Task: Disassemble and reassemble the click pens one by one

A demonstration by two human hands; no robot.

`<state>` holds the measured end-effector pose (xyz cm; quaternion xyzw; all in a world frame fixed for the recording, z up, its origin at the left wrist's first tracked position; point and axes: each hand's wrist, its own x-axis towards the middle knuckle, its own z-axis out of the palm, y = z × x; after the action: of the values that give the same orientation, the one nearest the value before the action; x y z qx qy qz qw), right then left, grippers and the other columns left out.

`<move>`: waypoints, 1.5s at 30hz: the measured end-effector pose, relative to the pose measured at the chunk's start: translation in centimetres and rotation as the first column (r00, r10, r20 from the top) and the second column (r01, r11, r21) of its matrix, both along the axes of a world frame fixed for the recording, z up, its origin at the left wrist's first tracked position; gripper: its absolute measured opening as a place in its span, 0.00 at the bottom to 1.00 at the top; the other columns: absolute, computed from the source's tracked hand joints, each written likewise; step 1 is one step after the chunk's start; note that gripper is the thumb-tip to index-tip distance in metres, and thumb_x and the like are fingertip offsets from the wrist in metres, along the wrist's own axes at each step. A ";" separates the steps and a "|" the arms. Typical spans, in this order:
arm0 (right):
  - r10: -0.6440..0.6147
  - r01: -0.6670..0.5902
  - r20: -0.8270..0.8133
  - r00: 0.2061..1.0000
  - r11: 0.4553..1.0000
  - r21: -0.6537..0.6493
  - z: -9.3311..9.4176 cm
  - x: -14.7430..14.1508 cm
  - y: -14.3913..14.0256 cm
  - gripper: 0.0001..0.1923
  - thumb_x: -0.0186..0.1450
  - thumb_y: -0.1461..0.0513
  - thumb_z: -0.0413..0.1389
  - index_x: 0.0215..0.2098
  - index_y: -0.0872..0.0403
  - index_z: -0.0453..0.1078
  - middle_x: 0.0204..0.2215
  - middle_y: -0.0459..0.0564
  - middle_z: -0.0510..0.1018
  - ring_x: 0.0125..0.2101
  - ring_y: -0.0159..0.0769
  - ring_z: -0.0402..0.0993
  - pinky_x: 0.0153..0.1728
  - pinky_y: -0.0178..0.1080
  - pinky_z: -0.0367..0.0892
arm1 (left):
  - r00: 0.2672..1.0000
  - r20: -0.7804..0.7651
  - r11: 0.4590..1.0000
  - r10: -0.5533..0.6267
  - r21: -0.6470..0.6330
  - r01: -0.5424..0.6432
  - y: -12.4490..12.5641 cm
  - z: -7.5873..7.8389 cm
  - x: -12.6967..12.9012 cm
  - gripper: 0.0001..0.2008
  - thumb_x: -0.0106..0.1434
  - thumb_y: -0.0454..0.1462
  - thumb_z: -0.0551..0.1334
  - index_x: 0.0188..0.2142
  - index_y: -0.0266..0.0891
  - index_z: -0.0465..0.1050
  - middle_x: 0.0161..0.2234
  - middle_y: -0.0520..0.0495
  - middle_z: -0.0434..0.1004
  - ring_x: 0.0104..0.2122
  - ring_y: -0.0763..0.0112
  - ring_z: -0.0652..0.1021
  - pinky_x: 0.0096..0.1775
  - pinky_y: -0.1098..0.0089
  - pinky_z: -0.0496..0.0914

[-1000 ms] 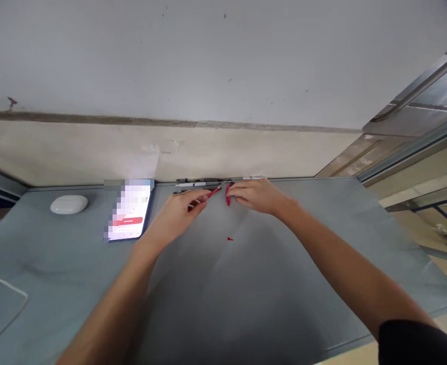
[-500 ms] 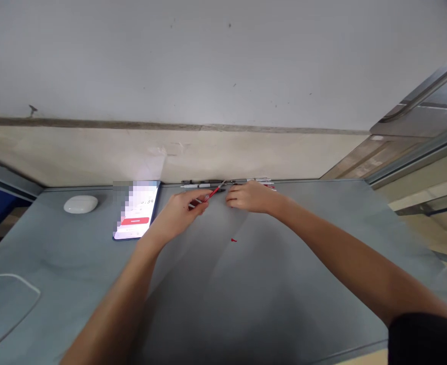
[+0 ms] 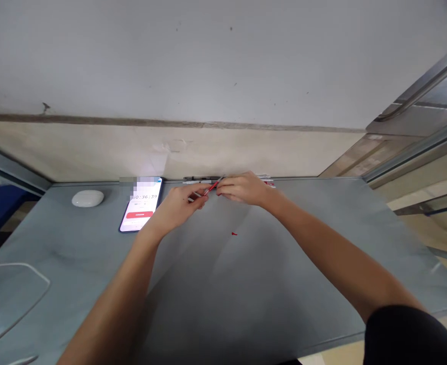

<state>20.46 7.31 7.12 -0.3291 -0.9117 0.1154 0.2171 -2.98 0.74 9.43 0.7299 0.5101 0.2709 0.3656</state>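
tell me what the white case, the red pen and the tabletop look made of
White case: probably glossy plastic, smooth and rounded with a soft sheen. Red pen in the left hand: likely plastic with a silvery, maybe metal, tip. Tabletop: smooth matte grey-blue, possibly laminate or a mat.

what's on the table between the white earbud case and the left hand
A phone with its screen lit lies flat between the earbud case and the left hand, seen in the head view.

The table [image 3: 284,284] is plain grey-blue. A thin pen [image 3: 212,186] shows red with a silvery tip; a tiny red bit [image 3: 234,233] lies apart. The phone [image 3: 141,205] glows white with a red band. The small case [image 3: 88,198] is white. The pens [image 3: 265,180] at the wall look white and red, though blurred.
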 end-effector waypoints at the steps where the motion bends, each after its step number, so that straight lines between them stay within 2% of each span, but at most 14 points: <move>1: 0.018 -0.019 -0.022 1.000 1.000 -0.019 0.3 -0.2 -0.3 0.11 0.65 0.61 0.55 0.39 0.40 0.79 0.43 0.42 0.83 0.42 0.36 0.77 0.35 0.37 0.65 | 1.000 0.001 1.000 0.003 0.000 -0.003 -0.1 0.2 -0.1 0.17 0.66 0.44 0.59 0.51 0.43 0.76 0.34 0.47 0.79 0.30 0.69 0.77 0.32 0.70 0.71; 3: -0.044 0.034 -0.169 0.985 0.997 -0.066 0.5 -0.5 -1.2 0.11 0.66 0.60 0.55 0.41 0.41 0.79 0.45 0.43 0.82 0.43 0.36 0.77 0.40 0.39 0.68 | 1.000 0.007 1.000 0.017 -0.004 -0.017 -0.3 0.4 -0.3 0.17 0.66 0.43 0.59 0.52 0.44 0.76 0.36 0.47 0.80 0.31 0.69 0.78 0.31 0.71 0.71; 5: -0.165 0.108 -0.413 0.896 0.982 -0.156 0.3 -0.9 -2.4 0.08 0.64 0.58 0.58 0.39 0.43 0.79 0.41 0.45 0.82 0.40 0.35 0.78 0.43 0.40 0.70 | 1.000 0.015 1.000 0.025 -0.004 -0.025 -0.6 0.5 -0.4 0.18 0.66 0.43 0.59 0.53 0.44 0.76 0.37 0.46 0.79 0.31 0.69 0.78 0.30 0.71 0.70; 7: -0.315 0.123 -0.638 0.702 0.937 -0.327 -0.3 -1.3 -3.9 0.05 0.61 0.58 0.61 0.35 0.45 0.78 0.35 0.45 0.81 0.35 0.34 0.77 0.41 0.40 0.72 | 0.999 0.024 1.000 0.020 0.006 -0.021 -0.7 0.6 -0.3 0.19 0.66 0.43 0.58 0.54 0.45 0.75 0.38 0.46 0.79 0.31 0.70 0.77 0.29 0.71 0.70; 9: -0.487 0.075 -0.752 0.445 0.857 -0.511 -1.0 -1.7 -5.4 0.07 0.57 0.58 0.65 0.35 0.46 0.77 0.30 0.42 0.78 0.32 0.32 0.77 0.39 0.39 0.74 | 1.000 0.018 1.000 -0.003 0.023 0.002 -0.8 0.7 -0.1 0.18 0.66 0.43 0.58 0.54 0.44 0.75 0.37 0.46 0.78 0.30 0.70 0.77 0.31 0.70 0.71; 11: -0.594 -0.054 -0.784 0.181 0.790 -0.611 -1.7 -2.0 -6.7 0.08 0.54 0.59 0.67 0.32 0.47 0.76 0.31 0.41 0.77 0.30 0.30 0.75 0.35 0.40 0.76 | 0.999 0.002 0.999 -0.032 0.039 0.032 -0.9 0.8 0.2 0.18 0.66 0.42 0.57 0.53 0.43 0.75 0.36 0.47 0.78 0.30 0.70 0.76 0.34 0.69 0.72; 12: -0.635 -0.121 -0.767 0.090 0.757 -0.642 -1.9 -2.0 -7.4 0.08 0.53 0.59 0.67 0.31 0.48 0.75 0.32 0.41 0.76 0.29 0.29 0.74 0.33 0.40 0.77 | 0.999 -0.010 0.998 -0.046 0.037 0.047 -1.0 0.9 0.4 0.18 0.66 0.42 0.57 0.52 0.43 0.76 0.34 0.48 0.78 0.30 0.70 0.76 0.35 0.69 0.72; 14: -0.695 -0.203 -0.717 -0.053 0.710 -0.674 -2.4 -1.9 -8.3 0.09 0.51 0.61 0.68 0.29 0.48 0.74 0.32 0.39 0.75 0.27 0.27 0.73 0.31 0.38 0.77 | 0.997 -0.037 0.997 -0.071 0.024 0.072 -1.3 0.9 0.7 0.17 0.66 0.41 0.57 0.52 0.43 0.76 0.32 0.48 0.77 0.30 0.70 0.76 0.35 0.69 0.72; 17: -0.739 -0.253 -0.647 -0.185 0.673 -0.696 -3.0 -1.5 -9.0 0.11 0.49 0.63 0.69 0.28 0.49 0.73 0.32 0.38 0.75 0.28 0.26 0.73 0.30 0.34 0.76 | 0.994 -0.049 0.995 -0.098 0.013 0.099 -2.0 0.5 1.1 0.17 0.66 0.42 0.57 0.51 0.45 0.77 0.32 0.49 0.78 0.31 0.69 0.76 0.35 0.69 0.72; 20: -0.739 -0.280 -0.630 -0.237 0.673 -0.685 -3.6 -1.4 -9.1 0.12 0.49 0.63 0.69 0.30 0.49 0.73 0.32 0.38 0.76 0.29 0.26 0.74 0.29 0.34 0.76 | 0.992 -0.017 0.992 -0.123 -0.001 0.123 -2.5 -0.6 1.5 0.16 0.65 0.42 0.59 0.49 0.43 0.77 0.31 0.50 0.78 0.30 0.70 0.77 0.36 0.68 0.73; 26: -0.726 -0.292 -0.634 -0.267 0.688 -0.664 -4.0 -1.3 -8.8 0.13 0.49 0.63 0.69 0.30 0.50 0.72 0.29 0.37 0.76 0.29 0.27 0.76 0.31 0.35 0.76 | 0.977 0.020 0.974 -0.211 -0.075 0.212 -2.6 -2.4 1.8 0.15 0.64 0.41 0.59 0.48 0.42 0.77 0.33 0.49 0.78 0.29 0.71 0.76 0.35 0.69 0.72; 34: -0.690 -0.186 -0.615 -0.382 0.709 -0.680 -3.8 -1.1 -8.4 0.12 0.50 0.63 0.68 0.31 0.50 0.72 0.31 0.38 0.78 0.30 0.26 0.76 0.32 0.33 0.76 | 0.961 0.040 0.949 -0.273 -0.153 0.276 -1.9 -1.2 1.6 0.18 0.65 0.43 0.59 0.52 0.42 0.75 0.40 0.47 0.78 0.29 0.73 0.75 0.32 0.71 0.71; 38: -0.686 -0.186 -0.588 -0.429 0.704 -0.685 -3.9 -1.1 -8.3 0.13 0.50 0.63 0.69 0.32 0.49 0.73 0.30 0.38 0.78 0.29 0.25 0.76 0.34 0.33 0.77 | 0.952 0.020 0.938 -0.304 -0.171 0.303 -1.4 -1.3 1.4 0.16 0.66 0.43 0.58 0.50 0.43 0.75 0.38 0.47 0.77 0.30 0.72 0.75 0.33 0.71 0.69; 45: -0.688 -0.165 -0.607 -0.398 0.705 -0.690 -4.1 -1.2 -8.3 0.12 0.50 0.62 0.69 0.31 0.49 0.73 0.31 0.39 0.78 0.30 0.26 0.77 0.33 0.33 0.78 | 0.937 -0.033 0.927 -0.348 -0.162 0.339 -1.2 -1.5 1.2 0.13 0.67 0.43 0.56 0.47 0.43 0.75 0.32 0.50 0.75 0.30 0.71 0.74 0.33 0.71 0.67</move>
<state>19.28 -1.00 3.02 -0.3740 -0.1429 0.5016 0.7668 -1.73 -0.47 7.97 0.7856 0.4047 0.1399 0.4467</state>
